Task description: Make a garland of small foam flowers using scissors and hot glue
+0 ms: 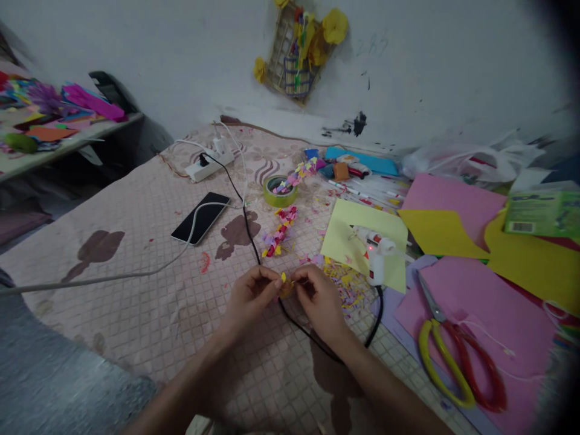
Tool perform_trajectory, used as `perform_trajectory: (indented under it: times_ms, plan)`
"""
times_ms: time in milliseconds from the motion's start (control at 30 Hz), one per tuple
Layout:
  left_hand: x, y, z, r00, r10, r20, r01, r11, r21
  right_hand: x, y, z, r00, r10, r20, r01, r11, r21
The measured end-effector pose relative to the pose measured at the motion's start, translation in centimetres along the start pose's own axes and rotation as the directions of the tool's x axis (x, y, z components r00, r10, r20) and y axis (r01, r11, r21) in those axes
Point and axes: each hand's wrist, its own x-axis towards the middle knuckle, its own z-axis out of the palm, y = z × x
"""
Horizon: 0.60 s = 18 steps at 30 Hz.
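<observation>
My left hand pinches a small yellow paper piece between thumb and fingers. Close beside it, my right hand has its thumb and fingertips pressed together; what lies in them is too small to make out. Just beyond the hands lies a strip of pink, red and yellow paper bits. A second such strip leans on a roll of green tape. Loose paper scraps are heaped right of my right hand. A white glue gun with a red light rests on a pale yellow sheet.
Scissors with yellow and red handles lie on pink paper at the right. A phone and a power strip are at the left. A black cord runs beneath my hands. Markers lie near the wall.
</observation>
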Motion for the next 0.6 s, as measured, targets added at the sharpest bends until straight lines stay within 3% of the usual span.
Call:
perform_trajectory:
  times_ms: [367, 600]
  plan:
    - [-0.1, -0.8, 0.3, 0.998, 0.033, -0.048, -0.026, 0.99, 0.14, -0.2, 0.8, 0.6, 0.987, 0.158, 0.015, -0.156, 0.945, 0.289]
    - [-0.2, -1.0, 0.7, 0.994, 0.092, -0.066, -0.071, 0.959, 0.273, -0.1, 0.6, 0.5, 0.975, 0.219, 0.043, -0.219, 0.902, 0.372]
